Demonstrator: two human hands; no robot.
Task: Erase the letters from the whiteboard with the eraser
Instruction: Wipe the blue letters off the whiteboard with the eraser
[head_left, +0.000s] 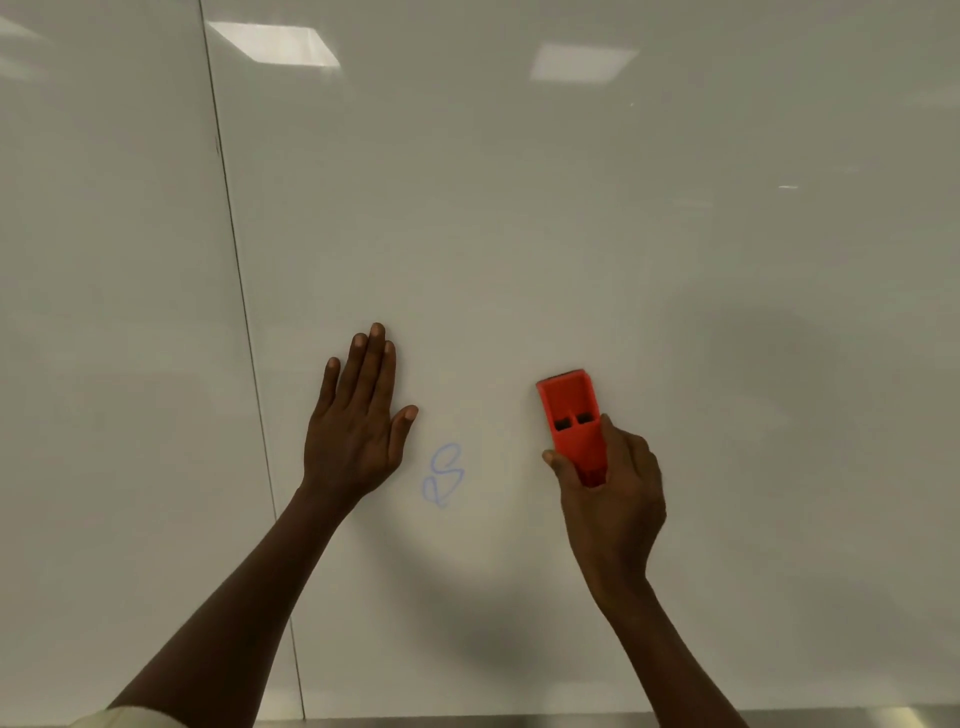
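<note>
A glossy whiteboard (519, 208) fills the view, with a thin vertical panel seam (244, 338) at left. The left hand (358, 415) rests flat on the board, fingers straight, holding nothing. Just right of it sits a faint blue scribbled letter (442, 475), not yet wiped. Further right, the right hand (613, 499) grips the lower end of an orange eraser (571, 421), fingers curled around its sides. The eraser looks like light, rigid plastic, best held by its narrow sides and pressed flat.
</note>
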